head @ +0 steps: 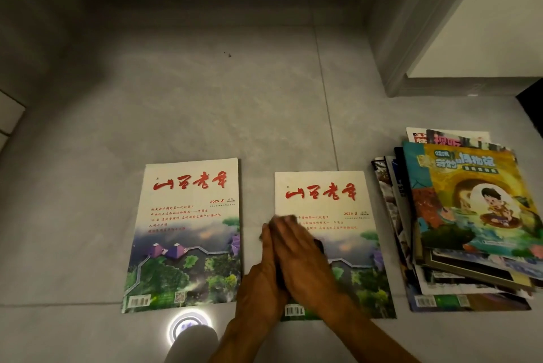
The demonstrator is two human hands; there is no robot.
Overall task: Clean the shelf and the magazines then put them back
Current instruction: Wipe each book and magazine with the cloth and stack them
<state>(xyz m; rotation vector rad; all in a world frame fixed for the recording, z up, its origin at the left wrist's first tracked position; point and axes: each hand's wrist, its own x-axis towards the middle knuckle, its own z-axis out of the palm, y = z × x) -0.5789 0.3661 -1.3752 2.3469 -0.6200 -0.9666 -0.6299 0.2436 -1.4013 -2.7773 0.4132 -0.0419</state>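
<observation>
Grey tiled floor [205, 104] carries all items; a dark recess under a cabinet or shelf unit sits at top of view, its identity not certain. Stack of magazines [458, 224] lies at right, approx. a dozen issues fanned unevenly, cartoon-cover issue on top, edges overhanging one another. Left magazine [183, 233], white cover w/ red title, lies flat and alone, well apart from the stack. Right magazine [332, 245], same title and issue, lies flat between the left copy and the stack, touching neither. Right hand [302, 256] lies across its cover, fingers straight and together, pressing a dark cloth [318, 245] of which only a small part shows past the fingers. Left hand [261, 271] rests at the mag's left edge, fingers extended, touching the right hand; whether it pins the cover or the floor cannot be told. Bright ring of light [188, 329] reflects on the floor near the bottom edge. Judged step: wiping the right copy's cover; stack prob. not yet wiped, shelf return pending. Risks: thin glossy cover may crease or tear if the cloth drags w/o the mag being held down; the mag may slide on smooth tile; a damp cloth, if it is damp, could warp paper; the uneven stack may slip if bumped; small debris specks [227, 54] farther out could be picked up by the cloth.
</observation>
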